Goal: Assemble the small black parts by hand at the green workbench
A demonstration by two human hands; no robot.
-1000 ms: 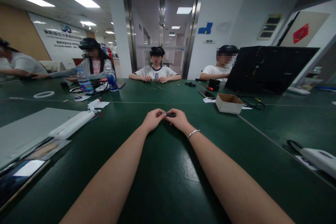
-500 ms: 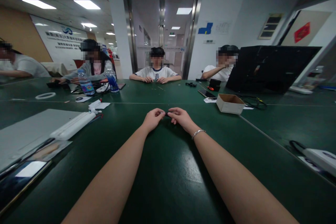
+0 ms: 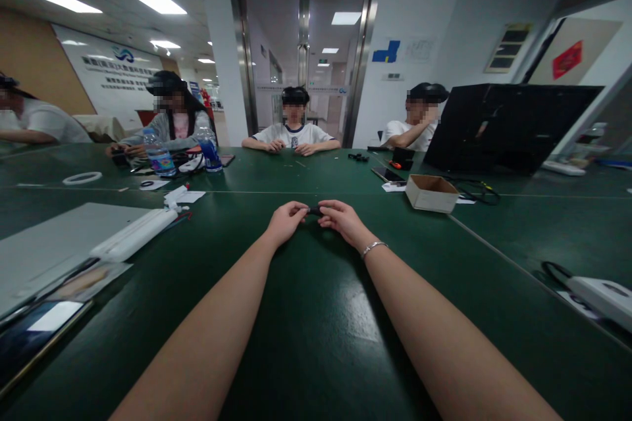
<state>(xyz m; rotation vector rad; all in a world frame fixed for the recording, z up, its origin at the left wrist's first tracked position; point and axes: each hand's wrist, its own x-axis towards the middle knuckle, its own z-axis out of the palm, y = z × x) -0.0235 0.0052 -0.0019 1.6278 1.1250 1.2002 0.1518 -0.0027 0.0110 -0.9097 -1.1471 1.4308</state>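
Between my two hands is a small, dark, narrow object [image 3: 314, 211], too small to name. My left hand [image 3: 288, 221] pinches its left end between thumb and fingers. At the other end my right hand [image 3: 340, 220] grips it the same way, with a silver bracelet [image 3: 374, 248] on that wrist. Both hands are just above or resting on the green table [image 3: 306, 316]; I cannot tell which. Fingertips hide both ends of the object.
An open cardboard box [image 3: 431, 195] and a phone [image 3: 388, 175] are right of my hands. Leftward lie a white bar-shaped case [image 3: 133, 237], a grey panel [image 3: 64, 243] and another phone [image 3: 44, 335]. Bottles [image 3: 158, 154] stand farther back. Several people sit around the table.
My hands have moved slightly apart, and more of the dark object shows between them. At the left, a person's hands have shifted.
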